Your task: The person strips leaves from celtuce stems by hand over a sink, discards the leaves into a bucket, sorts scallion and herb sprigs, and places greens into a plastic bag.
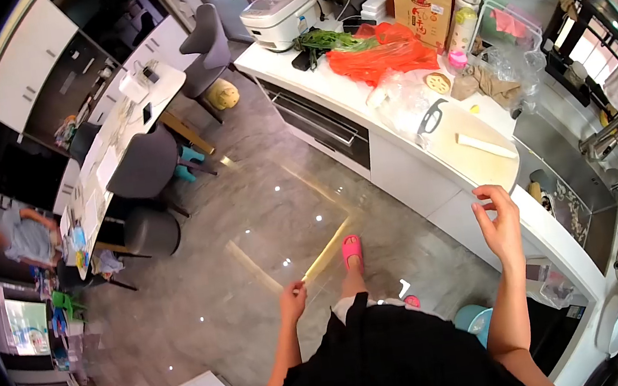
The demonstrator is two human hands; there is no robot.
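My right hand (498,221) is raised beside the counter's front edge, fingers loosely curved and apart, with nothing in it. Closest to it is a pale cutting board (469,160) with a dark looped handle. A long white piece (486,145), its kind unclear, lies across the board. My left hand (292,302) hangs low over the floor with its fingers closed. A tiny tip shows at those fingers, too small to name against a yellow light streak on the floor. A cut lotus root (437,83) sits behind the board.
Red plastic bags (385,56), leafy greens (332,40), a rice cooker (280,19) and a paper bag (421,10) crowd the counter. The sink (569,182) is at right. Chairs (146,167) line a long table at left, where a person (27,234) sits. A blue bucket (476,321) stands below.
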